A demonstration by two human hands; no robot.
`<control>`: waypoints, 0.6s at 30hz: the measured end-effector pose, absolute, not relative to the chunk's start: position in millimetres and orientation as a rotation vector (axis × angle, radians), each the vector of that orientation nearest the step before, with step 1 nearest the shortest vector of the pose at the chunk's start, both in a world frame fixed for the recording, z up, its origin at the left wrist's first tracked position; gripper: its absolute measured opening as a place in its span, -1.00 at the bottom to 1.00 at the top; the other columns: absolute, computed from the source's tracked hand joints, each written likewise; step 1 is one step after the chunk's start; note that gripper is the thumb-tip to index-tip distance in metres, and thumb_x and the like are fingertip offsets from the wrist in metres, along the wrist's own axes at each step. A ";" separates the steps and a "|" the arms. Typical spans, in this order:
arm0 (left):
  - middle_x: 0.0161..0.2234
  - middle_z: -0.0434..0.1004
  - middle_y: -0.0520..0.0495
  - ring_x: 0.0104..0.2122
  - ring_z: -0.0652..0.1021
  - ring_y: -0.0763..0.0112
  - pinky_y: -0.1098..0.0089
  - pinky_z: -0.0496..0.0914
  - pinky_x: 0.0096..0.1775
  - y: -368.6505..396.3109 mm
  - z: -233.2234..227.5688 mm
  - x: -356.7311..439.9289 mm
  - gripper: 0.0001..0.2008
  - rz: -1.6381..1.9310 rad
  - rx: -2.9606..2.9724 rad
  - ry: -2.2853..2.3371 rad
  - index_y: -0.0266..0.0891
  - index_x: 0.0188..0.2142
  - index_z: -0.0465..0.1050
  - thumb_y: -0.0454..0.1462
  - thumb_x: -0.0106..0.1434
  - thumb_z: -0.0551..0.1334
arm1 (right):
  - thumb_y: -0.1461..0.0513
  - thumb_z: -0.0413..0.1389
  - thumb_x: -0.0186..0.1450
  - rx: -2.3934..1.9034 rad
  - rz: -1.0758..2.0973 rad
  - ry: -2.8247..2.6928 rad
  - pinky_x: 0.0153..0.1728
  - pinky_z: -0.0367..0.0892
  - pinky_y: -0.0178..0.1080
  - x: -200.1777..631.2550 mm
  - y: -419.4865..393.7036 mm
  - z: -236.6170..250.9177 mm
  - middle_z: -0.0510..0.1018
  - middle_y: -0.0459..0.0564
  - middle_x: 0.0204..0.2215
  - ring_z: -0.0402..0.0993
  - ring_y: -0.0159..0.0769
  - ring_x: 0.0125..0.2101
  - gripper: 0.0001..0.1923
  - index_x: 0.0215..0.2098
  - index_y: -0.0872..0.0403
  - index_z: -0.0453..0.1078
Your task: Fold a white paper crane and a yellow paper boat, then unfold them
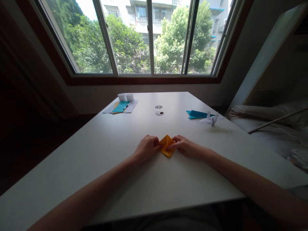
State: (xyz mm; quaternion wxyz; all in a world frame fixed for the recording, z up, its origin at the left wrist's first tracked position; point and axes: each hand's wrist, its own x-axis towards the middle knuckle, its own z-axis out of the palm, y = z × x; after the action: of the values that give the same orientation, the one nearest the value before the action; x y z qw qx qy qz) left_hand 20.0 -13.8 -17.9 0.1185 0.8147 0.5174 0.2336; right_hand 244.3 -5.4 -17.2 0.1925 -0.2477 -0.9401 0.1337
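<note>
A small folded orange paper (166, 145), diamond-shaped, lies flat on the white table (120, 179) in front of me. My left hand (146, 147) pinches its left corner with curled fingers. My right hand (185, 146) presses on its right side, fingertips resting on the paper's upper right edge. Both hands touch the paper from opposite sides.
A white paper crane (211, 119) and a folded teal paper (197, 114) sit at the right. Far left lie paper sheets (121, 107) with a pen and two white cups (125, 97). Two small round objects (159, 110) rest mid-table. A bed (271, 128) stands right.
</note>
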 end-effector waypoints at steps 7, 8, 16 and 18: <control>-0.44 0.49 -0.02 -0.38 0.42 0.41 0.44 0.29 -0.29 -3.9 -10.7 3.8 -0.84 0.586 2.433 1.199 -0.22 -0.37 0.48 -0.27 0.09 0.14 | 0.41 -0.11 0.27 -0.722 0.371 -2.633 -0.10 0.25 -0.19 244.4 -6.5 -13.9 0.43 0.01 -0.21 0.32 -0.32 -0.21 -0.58 -0.10 -0.10 0.43; -0.43 0.49 -0.02 -0.38 0.43 0.41 0.44 0.30 -0.29 -2.4 -10.1 1.5 -0.83 0.583 2.427 1.177 -0.22 -0.35 0.49 -0.27 0.09 0.14 | 0.40 -0.12 0.27 -0.718 0.370 -2.635 -0.10 0.25 -0.20 244.6 -6.9 -13.2 0.43 0.01 -0.21 0.32 -0.32 -0.21 -0.59 -0.10 -0.09 0.43; -0.45 0.50 -0.02 -0.39 0.43 0.42 0.44 0.30 -0.30 -1.2 -8.4 -3.3 -0.89 0.599 2.500 1.101 -0.22 -0.43 0.49 -0.31 0.08 0.18 | 0.34 -0.13 0.31 -0.665 0.333 -2.647 -0.12 0.27 -0.21 246.0 -6.7 -12.4 0.44 0.02 -0.18 0.32 -0.32 -0.20 -0.63 -0.07 -0.07 0.41; -0.48 0.49 -0.01 -0.41 0.42 0.43 0.46 0.30 -0.32 -1.8 -10.1 -2.2 -0.90 0.640 2.500 1.130 -0.22 -0.46 0.48 -0.33 0.07 0.18 | 0.35 -0.14 0.32 -0.655 0.311 -2.657 -0.12 0.26 -0.22 246.6 -5.5 -13.8 0.44 0.02 -0.18 0.32 -0.32 -0.19 -0.62 -0.06 -0.08 0.40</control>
State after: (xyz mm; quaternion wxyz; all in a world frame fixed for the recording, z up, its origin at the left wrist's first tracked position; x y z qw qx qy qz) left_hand -2.2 -1.8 -10.1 0.1614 0.8759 0.3957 0.2241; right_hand 246.6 -5.5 -13.8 0.1924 -0.2333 -0.9467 0.1108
